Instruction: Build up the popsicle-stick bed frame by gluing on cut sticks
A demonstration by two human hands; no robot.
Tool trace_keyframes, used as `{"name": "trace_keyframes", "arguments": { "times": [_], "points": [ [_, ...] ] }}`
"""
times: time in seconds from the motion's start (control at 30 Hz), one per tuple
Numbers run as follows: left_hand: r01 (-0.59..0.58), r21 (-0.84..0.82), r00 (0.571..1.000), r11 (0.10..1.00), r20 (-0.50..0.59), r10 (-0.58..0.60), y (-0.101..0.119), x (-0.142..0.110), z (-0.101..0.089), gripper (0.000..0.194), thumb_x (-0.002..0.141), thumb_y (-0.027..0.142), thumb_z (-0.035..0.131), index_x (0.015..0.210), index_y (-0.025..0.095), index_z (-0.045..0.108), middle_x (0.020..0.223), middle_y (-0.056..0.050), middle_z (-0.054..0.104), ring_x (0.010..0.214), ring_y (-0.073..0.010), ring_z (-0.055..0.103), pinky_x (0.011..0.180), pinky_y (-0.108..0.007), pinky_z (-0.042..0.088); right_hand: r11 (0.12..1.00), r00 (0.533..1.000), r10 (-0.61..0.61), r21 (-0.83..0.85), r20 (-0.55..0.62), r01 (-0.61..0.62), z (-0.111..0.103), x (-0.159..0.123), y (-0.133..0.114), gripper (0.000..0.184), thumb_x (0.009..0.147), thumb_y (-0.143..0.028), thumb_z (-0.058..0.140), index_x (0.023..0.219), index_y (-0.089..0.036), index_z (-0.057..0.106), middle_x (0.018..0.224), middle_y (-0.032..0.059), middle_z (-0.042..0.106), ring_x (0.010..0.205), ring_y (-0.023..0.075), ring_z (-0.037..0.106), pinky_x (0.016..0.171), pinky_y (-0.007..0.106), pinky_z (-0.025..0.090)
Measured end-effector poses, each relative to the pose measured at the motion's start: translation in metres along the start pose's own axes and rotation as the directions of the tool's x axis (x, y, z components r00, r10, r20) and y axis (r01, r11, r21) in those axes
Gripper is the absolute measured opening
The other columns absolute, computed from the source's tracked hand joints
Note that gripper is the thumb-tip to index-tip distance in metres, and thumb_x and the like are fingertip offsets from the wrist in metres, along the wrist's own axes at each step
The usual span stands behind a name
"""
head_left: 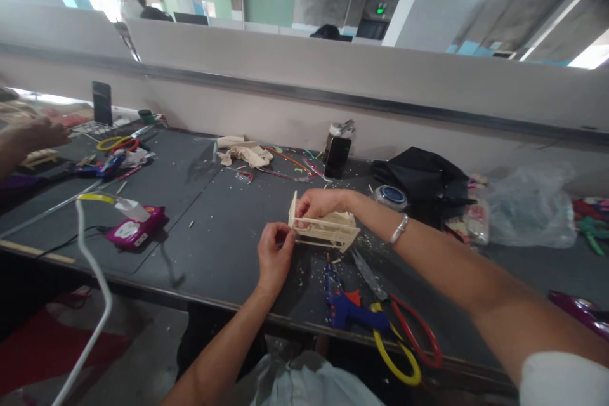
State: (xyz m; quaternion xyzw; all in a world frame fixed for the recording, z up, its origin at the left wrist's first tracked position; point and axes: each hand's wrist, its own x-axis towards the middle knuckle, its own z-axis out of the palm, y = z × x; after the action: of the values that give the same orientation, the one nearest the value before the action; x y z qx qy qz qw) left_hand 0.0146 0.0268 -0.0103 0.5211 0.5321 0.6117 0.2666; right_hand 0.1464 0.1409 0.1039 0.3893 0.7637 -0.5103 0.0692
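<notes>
A small frame of pale wooden sticks (328,228) lies on the dark table in front of me. My left hand (276,250) pinches its left end from the near side, thumb and finger closed at the edge. From above, my right hand (318,204) reaches over the frame, its fingers curled down inside the left end; what the fingertips press on is hidden. Just nearer to me lie a blue glue gun (349,307) and scissors (399,323) with one red and one yellow handle.
Wood scraps dot the table (214,273). Behind stand a phone (338,157), cloth (245,153), a round tin (390,196) and a black bag (423,181). Leftward are a purple power strip (136,228), a white lamp arm (90,266) and another person's hand (35,139).
</notes>
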Motion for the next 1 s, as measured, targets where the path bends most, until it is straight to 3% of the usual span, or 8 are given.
{"name": "trace_keyframes", "arguments": {
  "times": [1.0],
  "points": [
    [0.014, -0.029, 1.000, 0.999, 0.011, -0.014, 0.000, 0.002, 0.001, 0.014, 0.081, 0.031, 0.063, 0.081, 0.018, 0.058, 0.078, 0.000, 0.057, 0.071, -0.0120, 0.054, 0.066, -0.023, 0.044, 0.997, 0.997, -0.079, 0.004, -0.019, 0.079, 0.001, 0.005, 0.013, 0.018, 0.058, -0.031, 0.075, 0.072, -0.019, 0.075, 0.062, -0.0039, 0.068, 0.058, 0.0099, 0.057, 0.055, 0.019, 0.040]
  ]
}}
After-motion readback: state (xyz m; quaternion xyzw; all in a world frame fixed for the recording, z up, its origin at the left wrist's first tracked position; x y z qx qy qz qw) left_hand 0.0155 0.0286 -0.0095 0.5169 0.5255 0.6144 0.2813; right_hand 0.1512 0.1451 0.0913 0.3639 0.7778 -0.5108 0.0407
